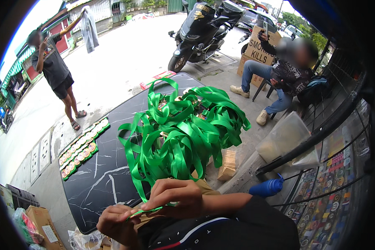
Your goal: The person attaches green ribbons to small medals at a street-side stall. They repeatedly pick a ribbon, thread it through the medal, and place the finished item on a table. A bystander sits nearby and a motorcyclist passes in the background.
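Observation:
Close to my body, my left hand (117, 221) and my right hand (175, 197) pinch a narrow strip of green ribbon (148, 211) between them. Both hands are closed at the fingertips. From near my right fingers a ribbon runs up toward a big tangled heap of shiny green ribbons (183, 143) on the table. Bits of metallic medals show among the loops; most are hidden. Round medals (81, 156) with green ribbon lie in neat rows along the table's left edge.
The black marble-patterned table (91, 202) stands before me. A person (56, 62) at left holds up a grey garment; another person (287, 75) sits at right. A motorcycle (200, 33), a blue bottle (266, 187), a cardboard box (43, 227) and a wheel-like black rim (316, 146) surround it.

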Demonstrator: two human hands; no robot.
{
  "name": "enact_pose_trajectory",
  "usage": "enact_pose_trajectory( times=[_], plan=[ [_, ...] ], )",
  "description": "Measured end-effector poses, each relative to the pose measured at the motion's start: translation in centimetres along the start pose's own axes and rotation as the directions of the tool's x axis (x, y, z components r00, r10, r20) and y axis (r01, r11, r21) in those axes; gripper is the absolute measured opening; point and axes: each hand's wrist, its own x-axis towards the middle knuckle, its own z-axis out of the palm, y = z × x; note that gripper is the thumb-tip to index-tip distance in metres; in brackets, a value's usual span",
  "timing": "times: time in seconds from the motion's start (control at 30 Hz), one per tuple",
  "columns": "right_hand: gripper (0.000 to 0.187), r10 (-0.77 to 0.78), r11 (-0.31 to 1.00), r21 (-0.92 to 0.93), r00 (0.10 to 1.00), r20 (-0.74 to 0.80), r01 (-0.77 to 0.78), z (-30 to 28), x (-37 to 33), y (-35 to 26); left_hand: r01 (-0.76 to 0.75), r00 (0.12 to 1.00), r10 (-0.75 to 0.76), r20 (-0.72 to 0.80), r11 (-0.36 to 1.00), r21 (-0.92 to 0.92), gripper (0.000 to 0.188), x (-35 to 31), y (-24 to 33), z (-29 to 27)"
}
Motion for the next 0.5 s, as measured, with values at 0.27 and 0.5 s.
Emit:
enact_pose_trajectory(
  times=[0.27,0.5],
  plan=[
    [0.026,0.044,0.989,0.143,0.998,-0.041,-0.037,0.3,0.7,-0.7,-0.197,0.98,0.185,0.078,0.962,0.187,0.044,1.2,0.4,1.7],
    [0.023,0.229,0.917,0.325,0.972,0.048,-0.232,0.3,0.3,-0.5,-0.518,0.835,0.388,0.39,0.793,0.321,0.042,2.3,0.8,-0.2]
  ],
)
